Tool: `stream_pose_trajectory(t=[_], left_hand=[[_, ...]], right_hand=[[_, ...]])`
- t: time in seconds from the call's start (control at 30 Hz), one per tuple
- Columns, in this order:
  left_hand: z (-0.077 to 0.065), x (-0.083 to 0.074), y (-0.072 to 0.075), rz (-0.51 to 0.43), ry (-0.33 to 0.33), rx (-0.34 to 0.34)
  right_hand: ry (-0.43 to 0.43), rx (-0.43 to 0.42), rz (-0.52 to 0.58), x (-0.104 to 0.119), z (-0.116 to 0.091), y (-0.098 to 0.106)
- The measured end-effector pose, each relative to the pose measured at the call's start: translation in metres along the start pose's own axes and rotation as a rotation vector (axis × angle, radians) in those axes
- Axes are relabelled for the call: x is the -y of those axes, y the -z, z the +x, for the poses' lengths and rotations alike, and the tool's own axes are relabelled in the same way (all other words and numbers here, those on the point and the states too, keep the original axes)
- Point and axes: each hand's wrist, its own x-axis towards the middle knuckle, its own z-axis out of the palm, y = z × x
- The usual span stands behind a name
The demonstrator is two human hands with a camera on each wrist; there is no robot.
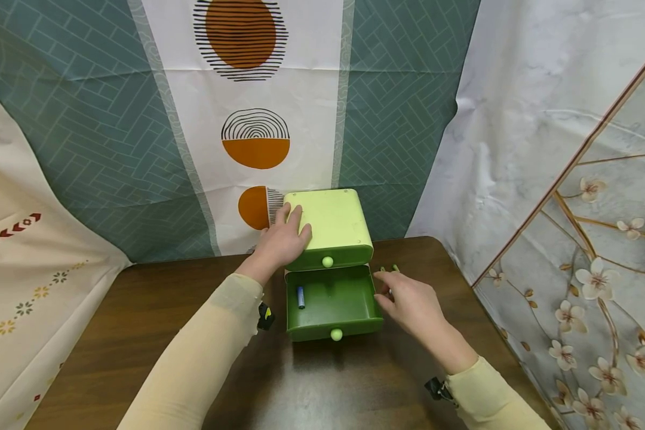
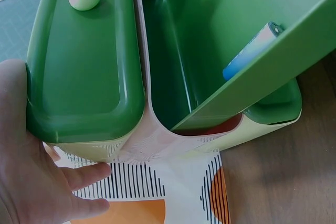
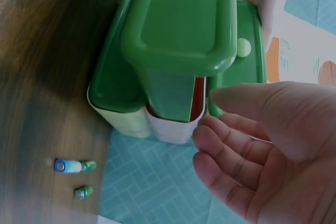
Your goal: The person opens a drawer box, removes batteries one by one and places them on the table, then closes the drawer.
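A small chest of drawers [image 1: 330,218] has a pale yellow-green top, green drawer fronts and round knobs. My left hand [image 1: 285,239] rests on the left part of its top, fingers spread along the side. The middle drawer [image 1: 344,298] is pulled out, and a blue battery [image 1: 301,297] lies at its left side. Beside that drawer's right wall is my right hand [image 1: 408,298], fingers loosely bent with nothing between thumb and fingertips in the right wrist view. Beyond it a blue battery [image 3: 68,166] and a green-ended battery [image 3: 83,191] lie on the table.
The brown wooden table [image 1: 156,340] carries the chest near its back edge. A patterned cloth [image 1: 252,137] hangs right behind it. Floral fabric [image 1: 586,298] slopes down along the right side, and another cloth [image 1: 27,286] hangs at the left.
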Motion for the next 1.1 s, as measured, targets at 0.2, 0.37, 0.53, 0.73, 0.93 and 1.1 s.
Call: stream_pose_trajectory(t=[0.2, 0.37, 0.53, 0.73, 0.93, 1.1], left_hand=[[-0.001, -0.001, 0.001, 0.001, -0.001, 0.001], [-0.001, -0.001, 0.001, 0.002, 0.001, -0.001], [-0.001, -0.001, 0.001, 0.002, 0.002, 0.0], [-0.001, -0.001, 0.001, 0.002, 0.003, 0.001], [-0.002, -0.002, 0.002, -0.005, 0.003, -0.001], [-0.002, -0.002, 0.001, -0.004, 0.003, -0.006]], right_hand=[[0.02, -0.003, 0.023, 0.009, 0.001, -0.003], [0.038, -0.002, 0.017, 0.017, 0.002, -0.006], [0.045, -0.003, 0.019, 0.025, 0.004, -0.01], [0.057, 0.014, 0.031, 0.035, 0.008, -0.015], [0.078, 0.028, 0.048, 0.045, 0.014, -0.022], [0.098, 0.037, 0.047, 0.051, 0.018, -0.028]])
